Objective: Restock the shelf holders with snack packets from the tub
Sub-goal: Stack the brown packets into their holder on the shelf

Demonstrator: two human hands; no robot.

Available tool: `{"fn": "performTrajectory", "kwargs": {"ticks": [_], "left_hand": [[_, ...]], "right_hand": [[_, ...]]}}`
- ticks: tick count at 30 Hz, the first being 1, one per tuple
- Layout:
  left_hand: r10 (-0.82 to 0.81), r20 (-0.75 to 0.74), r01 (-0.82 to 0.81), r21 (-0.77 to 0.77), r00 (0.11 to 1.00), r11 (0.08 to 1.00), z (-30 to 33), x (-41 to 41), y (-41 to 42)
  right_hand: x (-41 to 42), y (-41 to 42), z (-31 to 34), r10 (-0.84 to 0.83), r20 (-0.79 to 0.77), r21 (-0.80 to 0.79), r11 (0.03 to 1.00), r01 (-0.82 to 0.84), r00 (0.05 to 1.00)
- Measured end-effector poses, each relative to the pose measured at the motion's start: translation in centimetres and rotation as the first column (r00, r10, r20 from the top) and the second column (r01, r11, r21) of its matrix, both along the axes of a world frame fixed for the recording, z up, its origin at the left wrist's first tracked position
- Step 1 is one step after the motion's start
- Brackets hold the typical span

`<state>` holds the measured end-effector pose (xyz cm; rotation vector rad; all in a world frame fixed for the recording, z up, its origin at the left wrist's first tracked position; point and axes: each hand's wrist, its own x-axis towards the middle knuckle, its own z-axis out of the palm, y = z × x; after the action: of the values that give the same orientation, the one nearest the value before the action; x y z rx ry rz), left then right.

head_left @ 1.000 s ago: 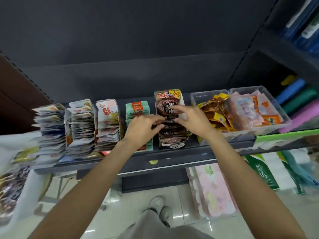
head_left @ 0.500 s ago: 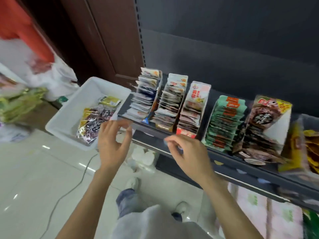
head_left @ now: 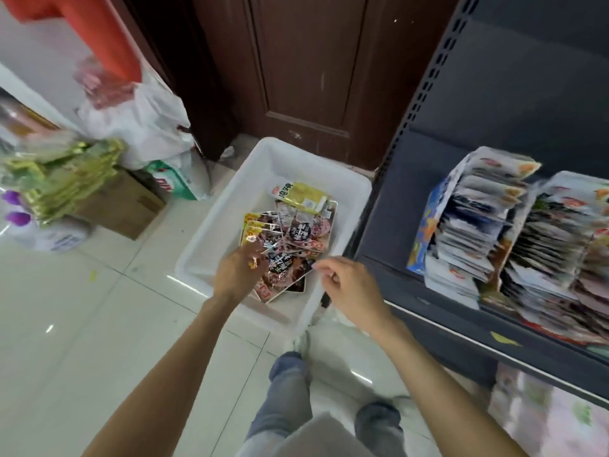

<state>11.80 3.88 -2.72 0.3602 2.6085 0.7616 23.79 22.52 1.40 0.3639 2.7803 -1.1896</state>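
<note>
Gripped by neither hand yet, snack packets [head_left: 290, 239] lie in the white tub [head_left: 227, 209] at frame centre; left hand [head_left: 239, 272] is curled over them, its grip unclear; right hand [head_left: 349, 285] is loosely curled, holding nothing; shelf holders [head_left: 468, 225] are seen at right.

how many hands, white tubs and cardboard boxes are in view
hands: 2, left hand and right hand
white tub: 1
cardboard box: 1
total: 4
</note>
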Motion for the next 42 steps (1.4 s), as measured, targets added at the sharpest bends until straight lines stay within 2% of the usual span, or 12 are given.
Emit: {"fn": "performTrajectory", "kwargs": {"ticks": [6,11,16,19,21,24,28,30,33,37,39,42], "left_hand": [[-0.059,0.191,0.065,-0.023,0.98,0.998,-4.8,-3.1,0.7],[-0.262,0.057,0.263,0.002,0.963,0.965,-7.2,-4.0,1.2],[-0.383,-0.087,0.389,0.07,0.92,0.919,-7.7,-6.4,1.7],[-0.486,-0.117,0.493,0.035,0.866,0.869,-7.9,-8.0,2.4],[-0.593,-0.103,0.592,-0.039,0.799,0.805,-8.1,-9.0,2.8],[-0.701,-0.031,0.69,-0.144,0.713,0.709,-8.4,-10.2,3.1],[-0.807,-0.051,0.772,-0.263,0.588,0.579,-8.3,-11.2,3.0],[-0.841,-0.14,0.802,-0.257,0.522,0.54,-7.8,-11.2,2.9],[-0.785,-0.368,0.817,-0.101,0.499,0.567,-6.5,-11.3,2.5],[-0.688,-0.477,0.794,0.035,0.547,0.607,-3.8,-11.9,1.4],[-0.665,-0.434,0.76,0.073,0.607,0.646,-2.1,-11.9,0.9],[-0.718,-0.279,0.75,0.014,0.638,0.661,0.3,-11.4,0.3]], "right_hand": [[-9.8,-1.3,-5.4,0.008,0.202,0.277,0.959,-0.065,0.979],[-13.3,-1.0,-9.3,0.004,0.533,0.333,0.918,-0.214,0.846],[-12.8,-1.8,-9.4,0.044,0.596,0.46,0.799,-0.386,0.802],[-11.9,-1.8,-8.1,0.146,0.645,0.383,0.788,-0.482,0.75],[-11.5,-1.4,-6.8,0.204,0.598,0.355,0.8,-0.484,0.775],[-10.8,-0.6,-4.7,0.183,0.461,0.379,0.844,-0.379,0.868],[-9.9,0.5,-2.6,-0.114,0.216,0.531,0.847,-0.019,0.97],[-9.5,0.6,-1.7,-0.234,0.075,0.521,0.838,0.162,0.969],[-8.8,0.6,-0.6,-0.374,-0.071,0.445,0.818,0.365,0.925],[-6.6,0.7,1.1,-0.564,-0.042,0.099,0.819,0.565,0.825],[-5.4,0.6,1.8,-0.641,-0.009,-0.141,0.761,0.633,0.768],[-3.6,0.5,2.5,-0.676,0.002,-0.319,0.698,0.641,0.737]]}}
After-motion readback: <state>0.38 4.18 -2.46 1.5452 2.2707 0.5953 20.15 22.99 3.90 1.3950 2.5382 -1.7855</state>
